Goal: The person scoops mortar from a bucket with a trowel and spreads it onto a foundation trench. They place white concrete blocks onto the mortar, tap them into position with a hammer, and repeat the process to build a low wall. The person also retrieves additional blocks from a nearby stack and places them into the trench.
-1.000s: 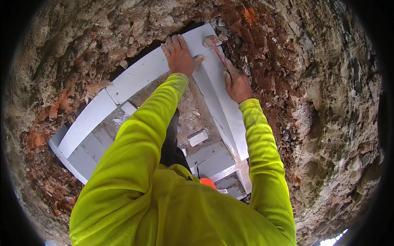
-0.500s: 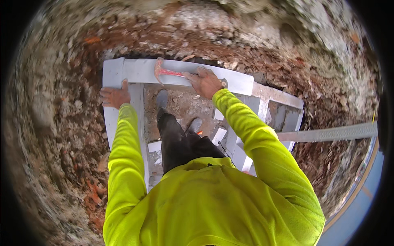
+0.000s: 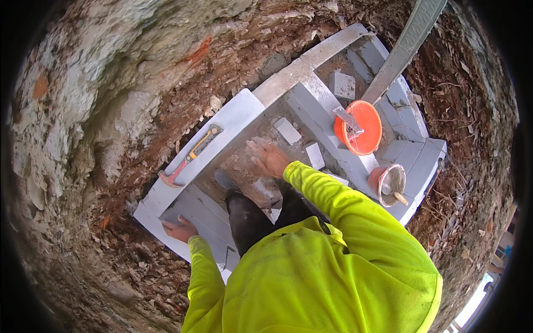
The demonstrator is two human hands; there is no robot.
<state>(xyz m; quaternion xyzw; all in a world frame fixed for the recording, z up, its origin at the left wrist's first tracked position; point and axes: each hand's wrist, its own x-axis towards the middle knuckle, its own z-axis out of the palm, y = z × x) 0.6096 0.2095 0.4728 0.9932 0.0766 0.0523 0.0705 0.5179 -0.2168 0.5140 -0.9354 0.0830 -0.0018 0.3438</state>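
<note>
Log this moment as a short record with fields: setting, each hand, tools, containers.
setting: grey block walls laid in a dug pit with raw earth around
left hand: flat on top of the near block wall, holding nothing
right hand: fingers spread, reaching down toward the rubble floor inside the walls, holding nothing
tools: hammer lying on the wall top, apart from both hands
containers: orange bucket and a smaller mortar tub on the far blocks
long board: leaning in from the upper right

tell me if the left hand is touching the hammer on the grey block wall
Apart. The head view shows the left hand flat on a lower grey block, with bare block between it and the hammer.
</note>
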